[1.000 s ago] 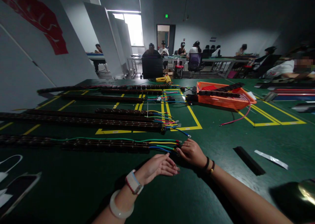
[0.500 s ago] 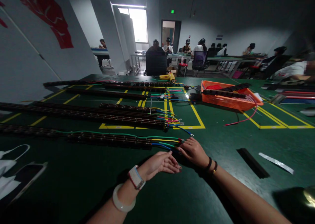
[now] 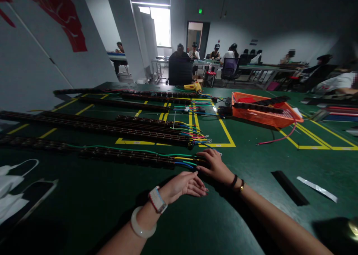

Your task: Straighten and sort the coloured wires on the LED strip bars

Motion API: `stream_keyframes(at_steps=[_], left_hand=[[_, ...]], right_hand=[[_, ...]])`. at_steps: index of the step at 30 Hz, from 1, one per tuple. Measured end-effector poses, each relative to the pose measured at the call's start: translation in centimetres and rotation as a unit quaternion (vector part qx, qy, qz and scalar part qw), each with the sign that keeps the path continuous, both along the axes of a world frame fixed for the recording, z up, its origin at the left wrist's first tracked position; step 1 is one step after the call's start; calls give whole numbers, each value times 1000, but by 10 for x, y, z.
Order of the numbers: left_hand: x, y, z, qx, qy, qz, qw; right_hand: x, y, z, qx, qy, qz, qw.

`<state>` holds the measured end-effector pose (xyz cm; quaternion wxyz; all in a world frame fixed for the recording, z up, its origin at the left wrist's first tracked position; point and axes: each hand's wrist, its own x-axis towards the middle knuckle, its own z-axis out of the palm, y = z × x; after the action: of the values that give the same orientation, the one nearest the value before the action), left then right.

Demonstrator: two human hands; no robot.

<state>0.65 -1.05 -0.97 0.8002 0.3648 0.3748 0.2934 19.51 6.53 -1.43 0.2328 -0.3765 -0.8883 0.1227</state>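
The right hand was uncurled over wires, grip unclear; the left hand is held open at its eight o'clock. For apparent arranging, pinching seems needed.

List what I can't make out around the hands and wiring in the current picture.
All in the head view:
- Tips of the nearest coloured wires: hidden by the right hand, so its grip is unclear.
- Far end of the nearest dark bundle: cut off by the left edge.
- Shiny object: cut off by the right edge.
- Labels on the yellow tape: too small to read.
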Motion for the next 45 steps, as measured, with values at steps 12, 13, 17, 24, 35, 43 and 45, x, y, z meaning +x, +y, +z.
stream_keyframes(at_steps=[12, 13, 17, 24, 35, 43, 45], left_hand=[[-3, 2, 0, -15, -17, -13, 1000], [-3, 3, -1, -17, -19, -13, 1000], [-4, 4, -1, -26, -26, -11, 999], [-1, 4, 3, -63, -58, 47, 995], [-1, 6, -3, -85, -89, 93, 988], [8, 8, -2, -33, -124, 288, 949], [10, 8, -4, -26, -114, 316, 941]], right_hand=[[-39, 46, 15, -113, -112, 129, 979], [-41, 48, 15, -125, -124, 143, 974], [-43, 54, 15, -204, -156, 183, 949], [-42, 53, 16, -243, -127, 176, 945], [-45, 46, 23, -200, -160, 128, 958], [-53, 3, 32, 180, -246, 124, 944], [-55, -7, 24, 232, -260, 128, 928]])
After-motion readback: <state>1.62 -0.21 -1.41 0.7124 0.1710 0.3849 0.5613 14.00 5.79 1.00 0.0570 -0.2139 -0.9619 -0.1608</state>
